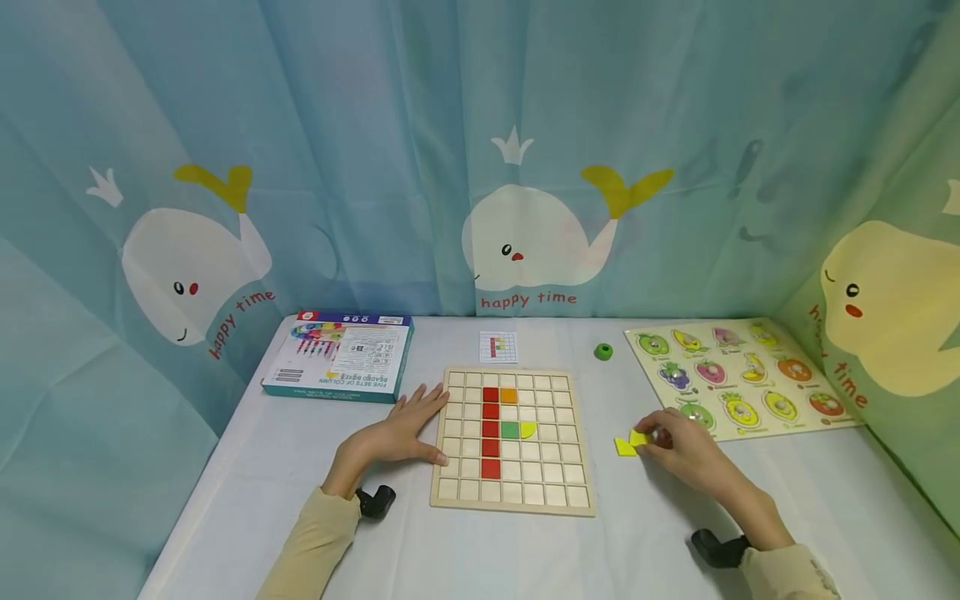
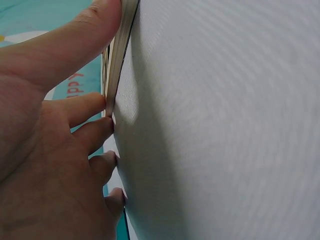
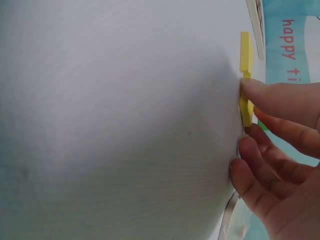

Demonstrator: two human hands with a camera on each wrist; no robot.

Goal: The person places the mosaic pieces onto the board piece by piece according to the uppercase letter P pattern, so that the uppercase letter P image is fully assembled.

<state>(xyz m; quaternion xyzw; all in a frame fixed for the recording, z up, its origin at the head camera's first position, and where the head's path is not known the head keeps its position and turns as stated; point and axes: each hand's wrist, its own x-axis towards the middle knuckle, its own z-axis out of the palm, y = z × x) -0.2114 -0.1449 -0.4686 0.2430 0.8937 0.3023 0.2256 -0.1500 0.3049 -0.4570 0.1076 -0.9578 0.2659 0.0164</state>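
Observation:
A wooden grid board (image 1: 551, 493) lies flat on the table. It bears a column of several red squares (image 1: 491, 429), an orange square (image 1: 508, 396), a green square (image 1: 510, 430) and a yellow rounded piece (image 1: 528, 430). My left hand (image 1: 397, 432), fingers spread, rests against the board's left edge; the left wrist view shows its thumb (image 2: 100, 22) on that edge. Right of the board, my right hand (image 1: 684, 450) pinches a yellow tile (image 3: 245, 108) between thumb and index finger, at table level. A second yellow tile (image 1: 625, 447) lies touching or nearly touching it.
Behind the board lies a small pattern card (image 1: 498, 347) with a coloured grid. A green bead (image 1: 603, 352) sits to its right. A fruit puzzle board (image 1: 720, 392) covers the back right, and a boxed bead set (image 1: 337, 357) the back left. Printed curtains (image 1: 420, 167) enclose the table.

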